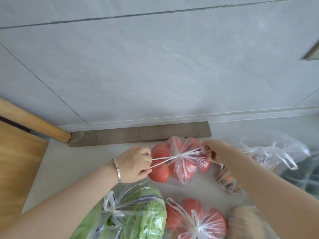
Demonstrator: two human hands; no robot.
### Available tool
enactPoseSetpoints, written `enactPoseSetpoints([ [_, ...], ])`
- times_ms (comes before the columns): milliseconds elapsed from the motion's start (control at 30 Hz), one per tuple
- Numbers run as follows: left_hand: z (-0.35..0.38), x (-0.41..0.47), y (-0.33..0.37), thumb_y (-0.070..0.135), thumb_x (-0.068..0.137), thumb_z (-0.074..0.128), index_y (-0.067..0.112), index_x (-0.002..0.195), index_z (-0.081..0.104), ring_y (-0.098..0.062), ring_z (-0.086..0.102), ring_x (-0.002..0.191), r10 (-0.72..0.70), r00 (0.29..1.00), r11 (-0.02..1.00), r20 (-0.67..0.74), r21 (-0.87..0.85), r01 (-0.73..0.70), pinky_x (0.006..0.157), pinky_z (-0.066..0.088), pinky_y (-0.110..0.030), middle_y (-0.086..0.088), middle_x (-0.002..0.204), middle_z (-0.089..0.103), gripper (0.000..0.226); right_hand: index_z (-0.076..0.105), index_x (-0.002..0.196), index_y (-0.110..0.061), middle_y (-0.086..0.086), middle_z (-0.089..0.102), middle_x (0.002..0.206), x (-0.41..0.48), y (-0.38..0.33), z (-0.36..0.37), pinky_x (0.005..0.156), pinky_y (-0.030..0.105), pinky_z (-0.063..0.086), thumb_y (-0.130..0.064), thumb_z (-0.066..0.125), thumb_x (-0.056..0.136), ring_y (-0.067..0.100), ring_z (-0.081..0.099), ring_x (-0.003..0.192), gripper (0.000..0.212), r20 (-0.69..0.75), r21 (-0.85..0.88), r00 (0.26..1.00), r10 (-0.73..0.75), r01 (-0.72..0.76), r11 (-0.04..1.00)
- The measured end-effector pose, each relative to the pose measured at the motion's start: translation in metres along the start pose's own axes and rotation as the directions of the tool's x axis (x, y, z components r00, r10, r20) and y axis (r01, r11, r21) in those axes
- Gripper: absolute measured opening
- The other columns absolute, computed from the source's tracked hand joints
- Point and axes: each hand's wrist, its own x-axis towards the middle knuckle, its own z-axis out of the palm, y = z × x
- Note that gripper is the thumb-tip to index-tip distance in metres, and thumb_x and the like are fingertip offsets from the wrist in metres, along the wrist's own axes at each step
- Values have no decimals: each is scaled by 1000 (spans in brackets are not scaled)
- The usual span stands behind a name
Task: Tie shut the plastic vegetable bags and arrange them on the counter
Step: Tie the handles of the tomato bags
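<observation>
Hands: two, bare, pulling apart from each other.
Left hand (136, 163): knuckles up, thumb and fingers pinching one thin, stretched handle (161, 160) at 9 o'clock of the knot (179, 155); a silver bracelet (117, 169) circles the wrist.
Right hand (212, 152): fingers curled round the other handle at 3 o'clock of the knot, drawn taut.
Bag being tied: one clear tomato bag (183, 169), lying on the bench (77, 161) between the hands, its handles crossing at the knot over the red tomatoes.
Bags counted: six in all.
Second tomato bag (203, 223): one, knotted, at 6 o'clock.
Green vegetable bag (138, 213): one, knotted, at 7 o'clock, under the left forearm.
Carrot bag (227, 181): one, at 4 o'clock, partly hidden by the right forearm.
Loose clear bag (269, 152): one, at 3 o'clock beyond the right hand; contents unclear.
Tan-filled bag (246, 221): one, at 5 o'clock, blurred.
Around: a grey-brown strip (139, 133) at 12 o'clock against the tiled wall (155, 66); a wooden handle (34, 123) and wooden board (17, 161) at 9 to 10 o'clock.
</observation>
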Motion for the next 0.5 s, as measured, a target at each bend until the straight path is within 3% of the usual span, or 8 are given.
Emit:
enactPoseSetpoints([
  [100,-4,15,6,29,85,50,12,52,59,-16,55,76,-312,947,896,78,-307,321,77,44,-14,0,62,64,38,39,58,-13,-3,36,30,2,-4,2,27,7,23,-2,47,86,5,27,21,31,42,154,996,77,-83,985],
  [133,-9,21,8,24,83,55,9,54,62,-19,54,74,-518,840,661,165,-547,514,76,40,-12,-8,66,64,33,40,59,-13,-1,40,35,-1,-8,5,28,9,27,-3,49,86,5,31,25,29,58,221,996,61,-72,973],
  [167,-14,28,9,19,80,60,10,55,62,-20,53,73,-667,680,250,305,-768,589,76,40,-16,-11,67,63,27,41,60,-12,1,47,42,-7,-13,8,33,12,33,-5,50,86,7,39,31,28,80,296,997,16,-39,954],
  [233,-19,39,15,10,78,55,9,52,51,-22,56,85,-698,478,-512,534,-838,189,85,43,-30,-9,70,65,26,42,60,-12,8,60,64,-24,-22,16,57,24,47,-12,50,87,15,58,58,29,183,458,977,-110,14,889],
  [267,-25,46,21,9,78,51,11,52,46,-25,58,93,-634,502,-707,588,-704,-68,91,43,-36,-11,78,68,27,44,61,-13,11,64,74,-35,-25,20,70,31,48,-17,49,88,20,61,74,28,268,526,947,-177,10,851],
  [333,-33,61,33,16,81,47,13,57,48,-23,61,91,-599,564,-793,569,-518,-321,92,43,-40,-10,82,70,24,56,73,-15,11,69,80,-48,-20,30,80,37,46,-22,49,87,24,62,86,17,412,572,857,-310,21,820],
  [400,-33,78,41,22,91,41,12,72,56,-14,60,71,-643,554,-761,529,-521,-386,85,46,-34,-3,68,65,26,62,91,-20,3,65,70,-50,-9,40,73,34,49,-22,48,90,20,63,75,14,439,562,815,-378,79,823],
  [500,-25,93,45,14,96,38,10,79,55,-5,40,37,-737,454,-591,501,-803,-73,47,39,-17,-2,54,53,24,60,108,-21,-4,39,53,-38,2,48,53,22,34,-14,43,96,11,39,47,22,301,454,852,-429,268,850],
])
